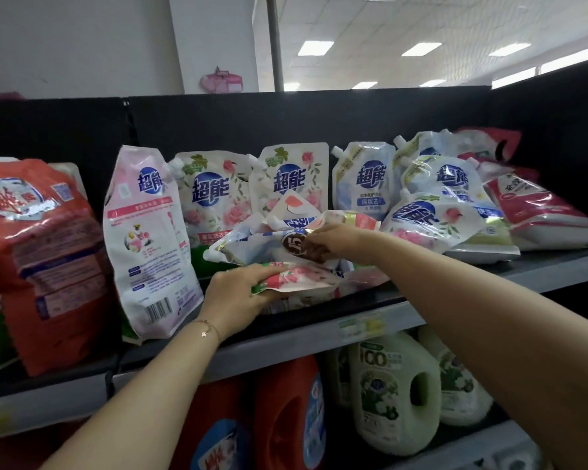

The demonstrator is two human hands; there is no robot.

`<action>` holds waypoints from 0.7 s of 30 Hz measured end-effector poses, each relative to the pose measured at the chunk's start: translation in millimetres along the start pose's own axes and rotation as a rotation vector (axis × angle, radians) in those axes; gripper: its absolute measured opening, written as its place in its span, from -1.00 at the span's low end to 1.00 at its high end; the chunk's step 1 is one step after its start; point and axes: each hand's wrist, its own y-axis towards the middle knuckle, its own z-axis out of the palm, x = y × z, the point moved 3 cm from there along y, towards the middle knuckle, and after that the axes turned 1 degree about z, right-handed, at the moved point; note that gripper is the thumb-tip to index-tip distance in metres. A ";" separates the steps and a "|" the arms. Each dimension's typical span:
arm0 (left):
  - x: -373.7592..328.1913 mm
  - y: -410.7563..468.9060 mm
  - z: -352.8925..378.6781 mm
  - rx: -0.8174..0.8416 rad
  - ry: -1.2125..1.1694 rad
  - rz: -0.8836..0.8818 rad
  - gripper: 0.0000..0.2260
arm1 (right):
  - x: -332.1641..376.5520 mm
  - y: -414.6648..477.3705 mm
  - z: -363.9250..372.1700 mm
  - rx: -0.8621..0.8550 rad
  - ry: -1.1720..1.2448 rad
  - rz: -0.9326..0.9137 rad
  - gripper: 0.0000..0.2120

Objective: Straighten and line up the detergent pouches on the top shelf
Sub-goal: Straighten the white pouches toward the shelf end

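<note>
On the top shelf (319, 337), the left hand (235, 293) curls its fingers round a floral pouch (306, 279) lying flat at the front lip. The right hand (336, 237) pinches the blue-and-white spouted pouch (252, 245) lying on top of it. Upright pouches (289, 178) stand close behind, toppled pouches (431, 218) crowd the right, and a tall pink pouch (146, 239) stands just beside on the left.

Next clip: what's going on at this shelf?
A person is tidying detergent pouches on the top shelf. The left hand grips a floral pouch lying flat at the front edge; the right hand pinches a blue pouch lying just behind it. Further back, upright pouches stand in a row; slumped pouches lie to the right.
</note>
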 end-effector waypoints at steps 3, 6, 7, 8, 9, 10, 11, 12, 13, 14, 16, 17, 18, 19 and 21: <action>10.3 3.5 -0.6 0.016 -0.174 -0.114 -0.67 | -2.9 -2.3 -10.9 0.173 0.159 0.005 -0.63; 21.0 9.4 -4.1 -0.021 -0.254 -0.169 -0.81 | -4.2 -4.8 -21.2 0.316 0.177 -0.005 -0.41; 24.4 12.5 -4.6 -0.039 -0.275 -0.180 -0.85 | -3.9 -8.2 -24.6 0.348 0.179 -0.029 -0.31; 26.8 15.1 -5.5 -0.053 -0.287 -0.194 -0.85 | -4.1 -11.6 -27.5 0.383 0.175 -0.073 -0.23; 30.0 18.1 -6.1 -0.073 -0.303 -0.205 -0.80 | -3.1 -16.5 -29.7 0.432 0.160 -0.135 -0.17; 34.0 20.9 -6.7 -0.097 -0.320 -0.210 -0.74 | -3.2 -20.3 -32.3 0.488 0.140 -0.204 -0.13; 37.5 23.1 -7.5 -0.123 -0.345 -0.210 -0.69 | -3.0 -24.2 -34.7 0.543 0.129 -0.267 -0.09; 39.7 24.6 -9.5 -0.147 -0.366 -0.206 -0.66 | -3.6 -27.2 -36.8 0.598 0.130 -0.314 -0.06; 42.3 25.8 -11.9 -0.170 -0.380 -0.204 -0.66 | -4.7 -29.4 -37.8 0.646 0.135 -0.330 -0.05; 43.9 26.6 -15.0 -0.193 -0.388 -0.215 -0.68 | -6.3 -31.9 -38.0 0.685 0.125 -0.349 -0.10; 48.4 28.1 -20.4 -0.272 -0.422 -0.260 -0.73 | -8.4 -37.5 -32.9 0.669 -0.015 -0.381 -0.32; 50.1 28.2 -22.3 -0.321 -0.450 -0.285 -0.73 | -9.7 -39.4 -29.6 0.584 -0.122 -0.372 -0.41; 50.5 28.1 -24.2 -0.366 -0.470 -0.309 -0.71 | -10.4 -38.3 -26.5 0.462 -0.214 -0.374 -0.52; 50.3 28.4 -25.7 -0.402 -0.474 -0.331 -0.70 | -9.1 -36.5 -24.5 0.330 -0.282 -0.398 -0.66; 48.3 28.8 -26.7 -0.444 -0.466 -0.352 -0.69 | -1.8 -34.2 -21.1 0.129 -0.351 -0.461 -0.83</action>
